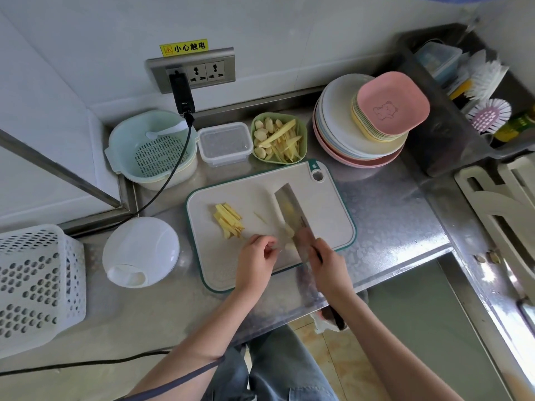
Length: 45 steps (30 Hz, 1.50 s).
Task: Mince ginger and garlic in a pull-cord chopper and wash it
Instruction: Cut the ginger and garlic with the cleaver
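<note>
**Steel cleaver mid-cut, chopper parked left**

Steel cleaver (292,218) gripped in right hand (328,267), blade long axis running away across cutting board (220,270). Left hand (256,256) curled beside blade; contents hidden. Cut ginger sticks (228,221) up-left of it. White chopper (141,251) on worktop (390,221), left of board, nearer left hand. Green bowl (278,137) with garlic and ginger behind board. Black cable (166,180) runs behind chopper.

A round white plastic pull-cord chopper (141,251) sits closed on the tabletop, left of yellow ginger sticks (228,220) piled on the board; pale garlic cloves (289,231) lie right of them.
</note>
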Available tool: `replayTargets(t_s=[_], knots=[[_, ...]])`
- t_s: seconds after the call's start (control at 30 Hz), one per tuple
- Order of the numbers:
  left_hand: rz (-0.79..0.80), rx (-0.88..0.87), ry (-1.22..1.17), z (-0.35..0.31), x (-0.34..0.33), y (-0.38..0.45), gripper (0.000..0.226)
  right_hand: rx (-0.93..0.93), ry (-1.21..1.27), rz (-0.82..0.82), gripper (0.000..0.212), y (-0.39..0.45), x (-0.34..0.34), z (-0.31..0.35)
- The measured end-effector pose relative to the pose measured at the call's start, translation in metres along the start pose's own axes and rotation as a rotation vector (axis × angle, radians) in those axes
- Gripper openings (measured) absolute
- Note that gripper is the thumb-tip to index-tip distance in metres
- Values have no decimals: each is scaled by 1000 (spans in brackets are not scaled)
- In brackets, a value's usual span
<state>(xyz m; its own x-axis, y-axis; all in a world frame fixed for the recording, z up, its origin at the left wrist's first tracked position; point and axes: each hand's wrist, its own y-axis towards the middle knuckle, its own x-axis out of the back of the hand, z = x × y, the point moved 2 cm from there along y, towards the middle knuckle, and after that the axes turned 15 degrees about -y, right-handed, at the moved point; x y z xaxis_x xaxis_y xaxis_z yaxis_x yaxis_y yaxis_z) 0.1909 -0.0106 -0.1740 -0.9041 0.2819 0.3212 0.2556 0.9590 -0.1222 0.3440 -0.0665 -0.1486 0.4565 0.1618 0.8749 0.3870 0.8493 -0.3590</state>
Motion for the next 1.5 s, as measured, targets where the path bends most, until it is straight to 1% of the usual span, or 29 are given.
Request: replayTargets(t_s=[0.1, 0.17, 0.23, 0.3, 0.37, 0.47, 0.57, 0.63, 0.7, 0.77, 0.97, 1.03, 1.17, 1.27, 1.33, 1.43, 1.5], knots=[[15, 22, 4, -1, 1, 4, 23, 8, 26, -101, 20, -4, 19, -10], [65, 22, 65, -2, 1, 8, 36, -31, 12, -141, 21, -9, 23, -15], [175, -14, 135, -6, -2, 15, 51, -112, 14, -168, 22, -13, 24, -20], [279, -69, 206, -11, -7, 26, 60, -178, 21, -173, 23, -16, 22, -21], [338, -100, 275, -14, -10, 37, 64, -210, 4, -151, 24, -17, 16, -18], [365, -91, 285, -15, -13, 46, 59, -246, -3, -120, 24, -15, 5, -8], [324, -97, 267, -14, -15, 42, 38, -267, 33, -98, 24, -16, -5, 6], [247, -93, 234, -12, -15, 35, 22, -250, 42, -69, 24, -14, -11, 18], [160, -55, 172, -10, -15, 29, 14, -216, 22, -64, 23, -10, -13, 30], [98, -18, 104, -9, -14, 25, 14, -192, 11, -79, 23, -6, -12, 37], [10, 17, -3, -6, -5, 18, 30, -170, -6, -123, 22, -6, 5, 27], [-17, 49, -28, -3, -1, 15, 31, -143, -38, -119, 22, -6, 7, 27], [-46, 84, -60, -4, 2, 12, 25, -133, -101, -77, 23, -7, 0, 31], [-37, 108, -111, -5, 1, 11, 19, -141, -131, -78, 20, -7, -10, 32], [-24, 128, -130, -4, 0, 11, 17, -122, -201, -76, 19, -7, -16, 33], [-17, 149, -144, -4, -2, 13, 17, -115, -283, -49, 22, -5, -22, 35], [-20, 166, -157, -5, -2, 13, 19, -113, -253, -37, 19, -2, -22, 33]])
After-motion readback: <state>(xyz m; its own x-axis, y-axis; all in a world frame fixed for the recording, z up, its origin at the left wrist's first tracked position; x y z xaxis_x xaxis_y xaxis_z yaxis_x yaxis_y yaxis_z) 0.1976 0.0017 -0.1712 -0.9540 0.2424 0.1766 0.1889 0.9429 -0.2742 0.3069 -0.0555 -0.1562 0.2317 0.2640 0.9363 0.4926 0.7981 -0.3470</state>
